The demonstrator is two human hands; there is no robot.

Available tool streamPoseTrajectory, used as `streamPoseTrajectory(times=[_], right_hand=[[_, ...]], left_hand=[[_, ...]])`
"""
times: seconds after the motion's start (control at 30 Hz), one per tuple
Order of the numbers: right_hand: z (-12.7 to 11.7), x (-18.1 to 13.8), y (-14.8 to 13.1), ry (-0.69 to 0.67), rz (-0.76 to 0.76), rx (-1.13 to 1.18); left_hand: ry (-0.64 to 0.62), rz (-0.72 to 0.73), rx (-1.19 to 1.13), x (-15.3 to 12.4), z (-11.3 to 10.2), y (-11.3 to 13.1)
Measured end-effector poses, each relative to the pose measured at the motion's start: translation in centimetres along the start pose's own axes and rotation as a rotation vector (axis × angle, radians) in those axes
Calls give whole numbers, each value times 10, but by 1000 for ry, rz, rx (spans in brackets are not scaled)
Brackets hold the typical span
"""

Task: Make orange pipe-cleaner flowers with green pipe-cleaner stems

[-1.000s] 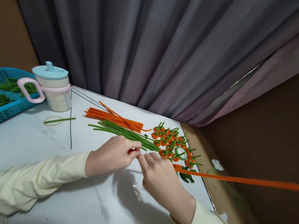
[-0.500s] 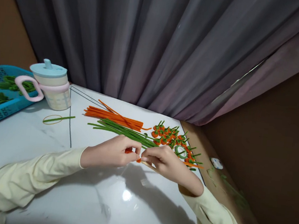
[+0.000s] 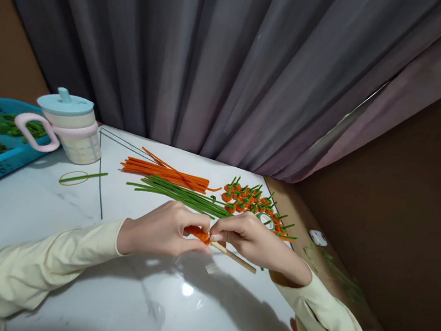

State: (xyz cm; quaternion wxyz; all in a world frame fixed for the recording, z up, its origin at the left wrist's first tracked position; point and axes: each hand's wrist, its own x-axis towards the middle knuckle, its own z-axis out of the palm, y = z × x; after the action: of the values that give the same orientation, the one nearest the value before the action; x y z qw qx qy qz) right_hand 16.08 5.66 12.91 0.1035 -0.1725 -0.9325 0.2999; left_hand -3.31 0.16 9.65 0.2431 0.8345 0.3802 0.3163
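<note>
My left hand (image 3: 167,228) pinches an orange pipe cleaner (image 3: 198,233), which is wound in a tight coil around one end of a thin wooden stick (image 3: 236,257). The bare part of the stick slants down to the right, below my right hand (image 3: 246,235). The thumb and forefinger of that hand are closed at the coil's right end, on the orange pipe cleaner. Just behind my hands lie a bundle of green pipe cleaners (image 3: 181,195) and a bundle of orange pipe cleaners (image 3: 167,173).
Several small orange balls with green stems (image 3: 243,194) cluster at the back right, beside a roll of green tape (image 3: 265,221). A lidded cup (image 3: 75,130) and a blue basket (image 3: 0,175) holding green pieces stand at left. A rubber band (image 3: 73,185) circles a green stem. Grey curtains (image 3: 200,67) hang behind.
My hands have tilted, so more of the orange coil and the wooden stick shows. The stick's free end now points down and right. The view has shifted slightly.
</note>
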Motion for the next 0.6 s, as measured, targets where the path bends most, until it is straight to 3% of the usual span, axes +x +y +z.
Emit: streamPoseTrajectory(times=[0.27, 0.43, 0.6], right_hand=[[4, 1, 8, 21, 17, 186], [-2, -4, 2, 52, 18, 140], [-6, -7, -11, 100, 123, 117]], left_hand=[[6, 59, 1, -1, -1, 3], [65, 106, -38, 0, -2, 4], [127, 196, -51, -1, -1, 3]])
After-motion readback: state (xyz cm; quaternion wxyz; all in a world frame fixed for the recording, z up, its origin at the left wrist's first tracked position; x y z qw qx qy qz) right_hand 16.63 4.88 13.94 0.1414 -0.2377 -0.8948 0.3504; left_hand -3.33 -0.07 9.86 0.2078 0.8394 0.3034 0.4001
